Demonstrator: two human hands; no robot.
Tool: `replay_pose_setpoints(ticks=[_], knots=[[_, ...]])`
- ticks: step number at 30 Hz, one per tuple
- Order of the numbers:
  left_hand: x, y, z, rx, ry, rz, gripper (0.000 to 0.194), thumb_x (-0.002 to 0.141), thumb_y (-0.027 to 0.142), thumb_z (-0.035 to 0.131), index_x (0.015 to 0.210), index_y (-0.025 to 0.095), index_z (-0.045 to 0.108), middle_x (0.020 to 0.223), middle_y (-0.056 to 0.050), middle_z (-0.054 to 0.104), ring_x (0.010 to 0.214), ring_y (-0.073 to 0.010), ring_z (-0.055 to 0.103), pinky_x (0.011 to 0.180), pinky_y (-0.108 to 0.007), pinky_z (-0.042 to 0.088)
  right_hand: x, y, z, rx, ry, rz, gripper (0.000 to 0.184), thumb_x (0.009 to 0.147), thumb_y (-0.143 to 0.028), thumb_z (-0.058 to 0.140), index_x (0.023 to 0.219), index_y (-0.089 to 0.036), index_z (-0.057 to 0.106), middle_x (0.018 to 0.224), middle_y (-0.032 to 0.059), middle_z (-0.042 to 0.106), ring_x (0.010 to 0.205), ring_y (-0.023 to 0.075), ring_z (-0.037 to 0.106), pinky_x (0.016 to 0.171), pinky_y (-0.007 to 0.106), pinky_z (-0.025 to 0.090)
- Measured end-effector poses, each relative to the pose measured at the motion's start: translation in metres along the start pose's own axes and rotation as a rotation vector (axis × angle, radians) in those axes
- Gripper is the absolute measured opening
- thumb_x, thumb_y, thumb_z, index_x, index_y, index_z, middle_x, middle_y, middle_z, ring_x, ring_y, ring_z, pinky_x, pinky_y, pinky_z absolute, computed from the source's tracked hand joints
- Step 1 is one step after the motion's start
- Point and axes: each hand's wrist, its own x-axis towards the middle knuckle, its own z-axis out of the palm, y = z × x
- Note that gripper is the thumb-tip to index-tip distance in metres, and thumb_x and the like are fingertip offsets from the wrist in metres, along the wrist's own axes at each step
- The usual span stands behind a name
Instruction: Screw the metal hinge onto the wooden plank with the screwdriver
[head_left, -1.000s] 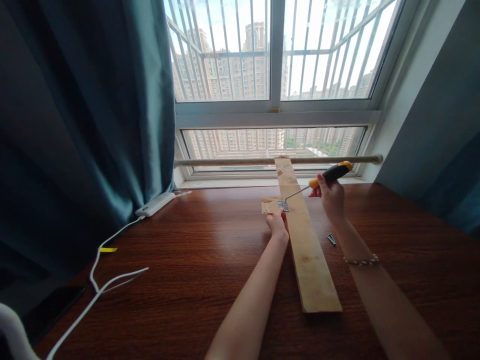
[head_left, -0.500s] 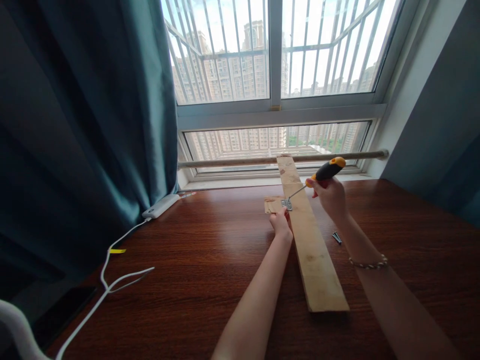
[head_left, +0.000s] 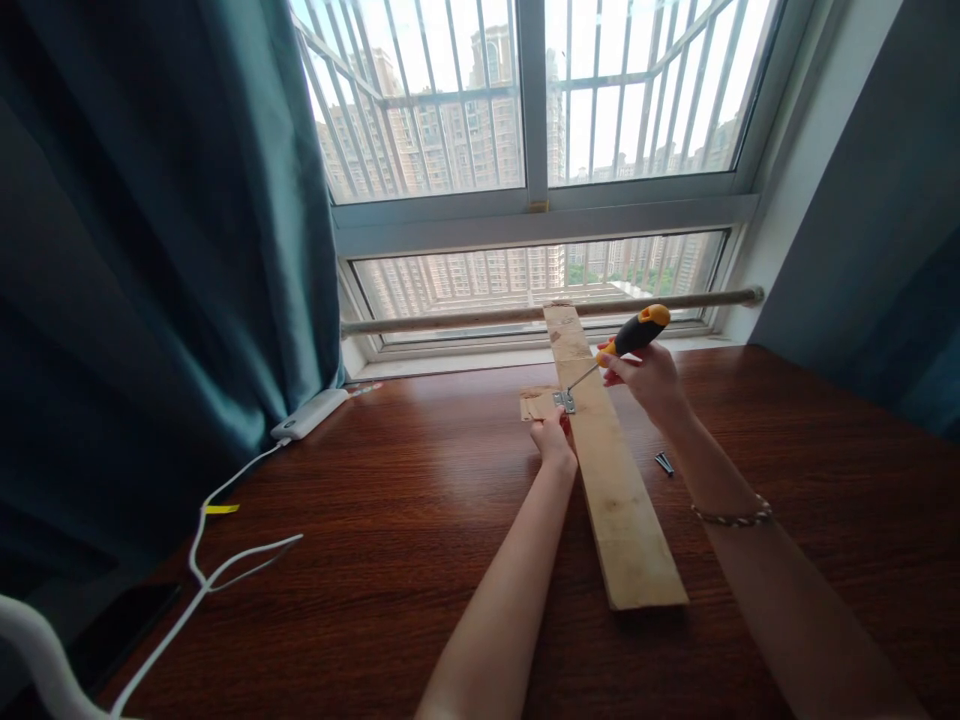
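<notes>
My right hand [head_left: 651, 385] is closed around the lower part of a screwdriver [head_left: 634, 335] with a black and yellow handle. Its slanted shaft reaches down to a small metal hinge [head_left: 564, 402]. That hinge lies across the joint between a long wooden board [head_left: 619, 490] and a short wooden piece [head_left: 534, 403] at the board's left side. Below the hinge, my left hand [head_left: 553, 440] pinches at its lower edge, close against the board. The undersides of the left fingers are partly hidden. Whether a screw sits under the screwdriver tip is too small to tell.
Several loose screws [head_left: 664, 463] lie right of the board on the brown table [head_left: 390, 520]. A white power strip [head_left: 311, 415] and white cable [head_left: 255, 550] are at the left, beside a blue curtain [head_left: 225, 200]. A rail [head_left: 450, 320] runs before the window, near the board's far end.
The head view has shifted slightly, moving the scene a little left and up. My right fingers have changed their hold slightly near the screwdriver's collar; the left hand stays at the hinge.
</notes>
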Motion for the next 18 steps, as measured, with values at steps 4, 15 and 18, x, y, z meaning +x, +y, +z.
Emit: replay_pose_setpoints(ticks=[4, 15, 18], knots=[[0.001, -0.001, 0.000, -0.001, 0.002, -0.013, 0.019, 0.064, 0.006, 0.062, 0.081, 0.014, 0.057, 0.073, -0.004, 0.065, 0.063, -0.0156, 0.065, 0.064, -0.030, 0.054, -0.001, -0.001, 0.000, 0.051, -0.040, 0.027, 0.046, 0.056, -0.046, 0.078, 0.084, -0.015, 0.061, 0.086, 0.0066, 0.067, 0.055, 0.0159, 0.064, 0.053, 0.033, 0.060], [-0.005, 0.004, 0.003, -0.021, 0.001, -0.012, 0.020, 0.064, 0.005, 0.061, 0.081, 0.014, 0.059, 0.070, -0.004, 0.065, 0.063, -0.0155, 0.065, 0.063, -0.029, 0.055, -0.001, 0.016, -0.002, -0.456, 0.297, -0.156, 0.043, 0.065, -0.054, 0.070, 0.078, -0.015, 0.059, 0.062, 0.0058, 0.065, 0.049, 0.0197, 0.062, 0.048, 0.029, 0.049], [-0.007, 0.005, 0.003, -0.026, 0.005, -0.008, 0.018, 0.064, 0.005, 0.060, 0.079, 0.014, 0.058, 0.068, -0.003, 0.065, 0.061, -0.0151, 0.064, 0.062, -0.028, 0.054, 0.005, 0.024, -0.004, -0.305, 0.282, -0.085, 0.042, 0.063, -0.052, 0.071, 0.078, -0.014, 0.060, 0.068, 0.0065, 0.067, 0.046, 0.0162, 0.059, 0.042, 0.026, 0.045]])
